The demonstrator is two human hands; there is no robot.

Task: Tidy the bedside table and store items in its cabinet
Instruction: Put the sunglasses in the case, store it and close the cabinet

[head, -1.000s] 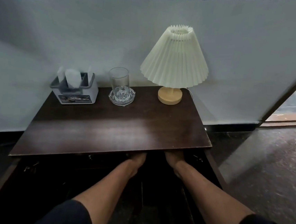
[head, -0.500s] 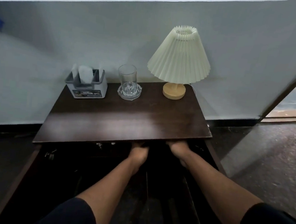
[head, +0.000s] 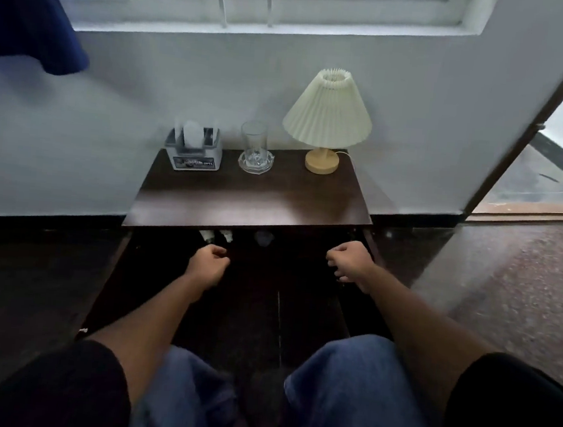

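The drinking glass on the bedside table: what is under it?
The drinking glass stands on a clear faceted glass dish, which rests on the dark table top. Whether anything lies inside the dish beneath the glass cannot be told.

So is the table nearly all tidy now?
Nearly. The tabletop holds just a neat row: tissue box, glass, lamp. Small items sit in the open cabinet. Both hands, left and right, hold nothing visible. Left: shutting the cabinet.

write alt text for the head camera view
A seated person's left hand and right hand, both curled, reach toward the open cabinet under a dark wooden bedside table holding a grey tissue box, clear drinking glass and cream pleated lamp.
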